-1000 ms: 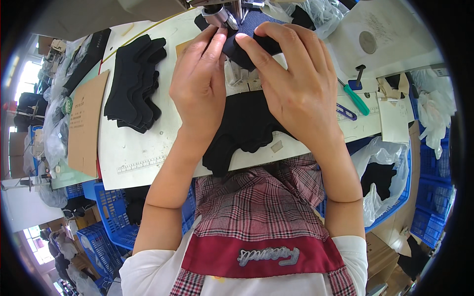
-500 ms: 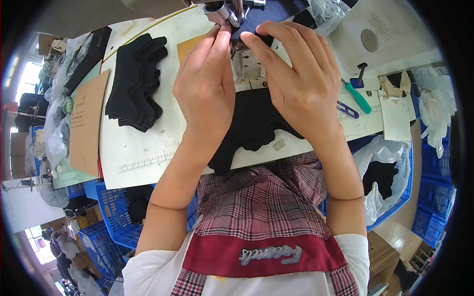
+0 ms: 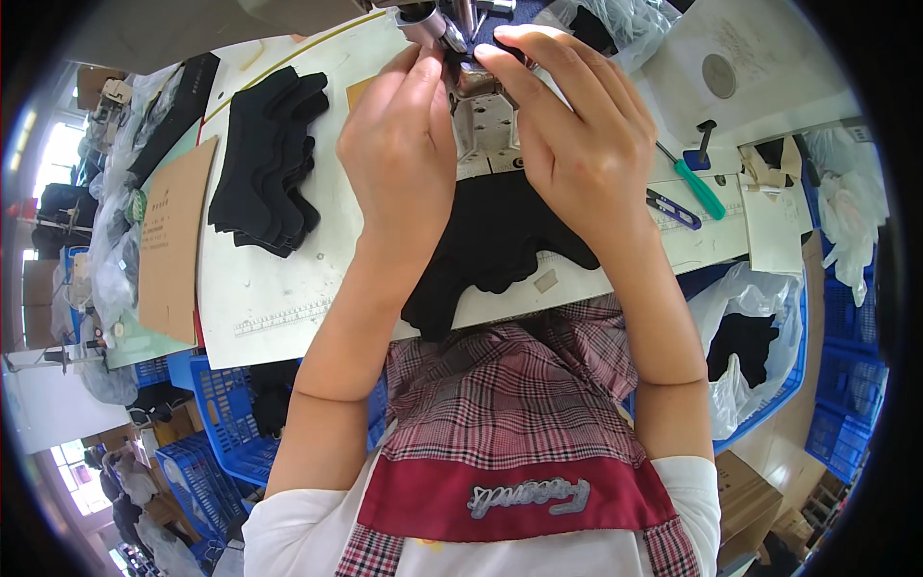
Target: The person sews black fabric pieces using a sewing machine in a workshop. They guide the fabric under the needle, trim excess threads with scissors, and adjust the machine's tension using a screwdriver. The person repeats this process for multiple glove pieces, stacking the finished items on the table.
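At the head of a sewing machine (image 3: pixel 447 27), a dark blue fabric piece (image 3: pixel 524 13) lies under and behind the presser foot. My right hand (image 3: pixel 591 135) pinches its near edge between thumb and forefinger, just right of the foot. My left hand (image 3: pixel 399 144) is closed, its fingers pressed together at the left side of the foot; the bit of cloth at its fingertips is mostly hidden. Below the metal machine plate (image 3: pixel 486 125), between my wrists, a stack of black cut fabric pieces (image 3: pixel 495 231) lies at the table's front edge.
Another black fabric stack (image 3: pixel 264 163) sits on the white table (image 3: pixel 279 288) at left. At right lie a green-handled screwdriver (image 3: pixel 700 189) and a purple-handled tool (image 3: pixel 675 210). Blue baskets (image 3: pixel 226 423) flank my lap; a bag-lined one (image 3: pixel 793 370) holds black cloth.
The dark blue fabric has shifted, and less of it shows behind the foot. More bare metal shows beneath the foot. My right fingers have moved slightly; my left hand stays nearly in place.
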`<action>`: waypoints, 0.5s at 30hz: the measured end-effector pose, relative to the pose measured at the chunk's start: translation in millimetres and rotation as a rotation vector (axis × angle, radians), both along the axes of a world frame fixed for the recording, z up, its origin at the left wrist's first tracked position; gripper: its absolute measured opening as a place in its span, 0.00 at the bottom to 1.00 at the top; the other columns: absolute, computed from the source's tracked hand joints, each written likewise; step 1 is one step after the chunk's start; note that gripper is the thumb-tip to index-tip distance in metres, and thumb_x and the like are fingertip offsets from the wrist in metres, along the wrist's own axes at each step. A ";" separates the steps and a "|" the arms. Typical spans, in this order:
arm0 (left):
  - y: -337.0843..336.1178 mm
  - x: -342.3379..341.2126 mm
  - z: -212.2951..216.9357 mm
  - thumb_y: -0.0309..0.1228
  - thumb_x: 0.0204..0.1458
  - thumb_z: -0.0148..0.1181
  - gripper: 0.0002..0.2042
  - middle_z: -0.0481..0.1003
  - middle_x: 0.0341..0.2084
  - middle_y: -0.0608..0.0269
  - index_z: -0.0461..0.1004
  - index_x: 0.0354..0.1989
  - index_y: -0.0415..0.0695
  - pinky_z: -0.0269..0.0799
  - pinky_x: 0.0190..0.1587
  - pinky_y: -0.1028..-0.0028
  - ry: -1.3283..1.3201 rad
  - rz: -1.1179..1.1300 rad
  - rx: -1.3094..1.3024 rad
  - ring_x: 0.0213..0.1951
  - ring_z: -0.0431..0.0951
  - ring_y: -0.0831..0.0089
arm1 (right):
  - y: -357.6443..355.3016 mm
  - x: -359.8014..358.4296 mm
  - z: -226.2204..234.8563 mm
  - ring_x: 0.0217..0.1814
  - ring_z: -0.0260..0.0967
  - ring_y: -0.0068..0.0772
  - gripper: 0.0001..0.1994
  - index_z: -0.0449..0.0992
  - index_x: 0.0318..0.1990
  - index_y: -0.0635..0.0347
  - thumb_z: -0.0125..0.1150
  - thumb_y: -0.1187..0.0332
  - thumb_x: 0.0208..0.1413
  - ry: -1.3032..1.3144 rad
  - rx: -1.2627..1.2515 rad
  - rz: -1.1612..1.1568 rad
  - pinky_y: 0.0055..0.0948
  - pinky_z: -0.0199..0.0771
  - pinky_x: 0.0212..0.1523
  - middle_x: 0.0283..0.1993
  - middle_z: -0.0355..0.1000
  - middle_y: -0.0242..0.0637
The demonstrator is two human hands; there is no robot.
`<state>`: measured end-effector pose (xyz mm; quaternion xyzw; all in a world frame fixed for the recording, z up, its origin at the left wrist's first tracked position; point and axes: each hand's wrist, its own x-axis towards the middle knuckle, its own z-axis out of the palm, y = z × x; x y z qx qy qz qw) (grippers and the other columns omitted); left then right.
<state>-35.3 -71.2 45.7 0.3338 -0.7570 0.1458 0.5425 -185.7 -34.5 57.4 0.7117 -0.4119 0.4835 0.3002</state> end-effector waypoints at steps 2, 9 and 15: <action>-1.0 -0.3 2.8 0.20 0.50 0.59 0.08 0.80 0.32 0.52 0.79 0.38 0.35 0.76 0.36 0.71 -0.017 0.038 0.012 0.31 0.81 0.60 | -1.5 0.1 0.2 0.45 0.75 0.36 0.18 0.81 0.41 0.58 0.55 0.82 0.41 -0.020 0.011 0.007 0.31 0.75 0.44 0.44 0.76 0.32; -9.3 0.3 1.7 0.21 0.50 0.58 0.07 0.81 0.32 0.54 0.81 0.36 0.36 0.76 0.36 0.72 -0.032 0.099 0.036 0.31 0.81 0.62 | -9.9 -0.8 -1.4 0.44 0.76 0.38 0.18 0.80 0.41 0.62 0.52 0.84 0.40 -0.062 -0.030 0.070 0.31 0.75 0.44 0.43 0.77 0.35; -11.9 1.2 0.2 0.20 0.49 0.59 0.07 0.81 0.32 0.53 0.81 0.35 0.36 0.76 0.36 0.73 -0.010 0.083 0.040 0.31 0.82 0.63 | -8.7 1.9 -0.1 0.43 0.76 0.38 0.18 0.79 0.39 0.63 0.52 0.85 0.40 -0.061 -0.011 0.048 0.31 0.75 0.43 0.43 0.76 0.35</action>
